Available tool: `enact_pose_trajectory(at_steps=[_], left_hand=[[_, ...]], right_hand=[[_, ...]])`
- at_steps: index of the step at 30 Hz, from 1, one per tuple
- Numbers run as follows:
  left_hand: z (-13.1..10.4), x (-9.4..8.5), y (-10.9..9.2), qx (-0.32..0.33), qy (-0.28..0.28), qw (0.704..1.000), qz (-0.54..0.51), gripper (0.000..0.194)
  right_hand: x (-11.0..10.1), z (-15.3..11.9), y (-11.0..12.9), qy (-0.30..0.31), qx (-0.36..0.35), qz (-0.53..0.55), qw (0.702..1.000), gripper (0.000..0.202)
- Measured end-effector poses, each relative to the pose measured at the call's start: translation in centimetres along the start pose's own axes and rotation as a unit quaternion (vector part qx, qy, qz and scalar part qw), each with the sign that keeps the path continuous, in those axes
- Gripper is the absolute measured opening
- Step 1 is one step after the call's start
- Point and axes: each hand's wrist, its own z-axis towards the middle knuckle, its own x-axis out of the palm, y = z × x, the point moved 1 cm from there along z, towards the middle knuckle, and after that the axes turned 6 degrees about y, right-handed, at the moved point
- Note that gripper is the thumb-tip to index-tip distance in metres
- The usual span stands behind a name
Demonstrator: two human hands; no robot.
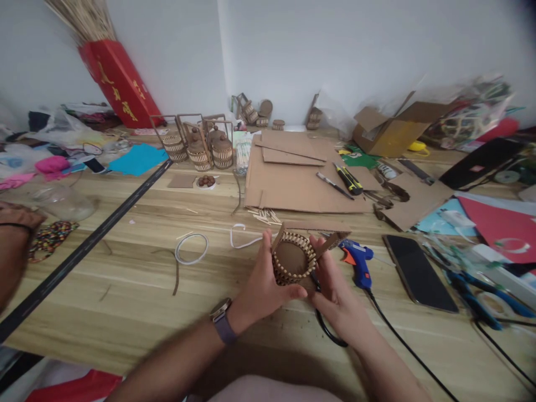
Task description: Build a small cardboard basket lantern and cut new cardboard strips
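Between my two hands I hold a small round basket (293,258) made of short sticks and cardboard, its open top tilted toward me. A cardboard strip handle (312,226) stretches from its far side to the right. My left hand (268,279) wraps the basket's left side, with the thumb along its near edge. My right hand (333,285) grips the right side, close to the end of the handle strip. Just right of my right hand lies a blue glue gun (358,263).
Several finished baskets (201,153) stand behind left. Cardboard sheets (288,184) carry a utility knife (347,177) and pen. A phone (419,273) and pliers (469,296) lie right. White wire coil (191,248) is left. Another person's hand (19,218) is at far left.
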Motion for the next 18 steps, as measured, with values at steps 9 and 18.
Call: enact_pose_trajectory(at_steps=[9, 18], left_hand=[[-0.9, -1.0, -0.5, -0.011, -0.017, 0.999, -0.042, 0.113], [1.2, -2.9, -2.9, 0.100, -0.196, 0.971, -0.093, 0.043]], right_hand=[[-1.5, -0.5, 0.1, -0.028, 0.019, -0.014, 0.999, 0.069], [-7.4, 3.2, 8.9, -0.176, -0.072, -0.260, 0.947, 0.036]])
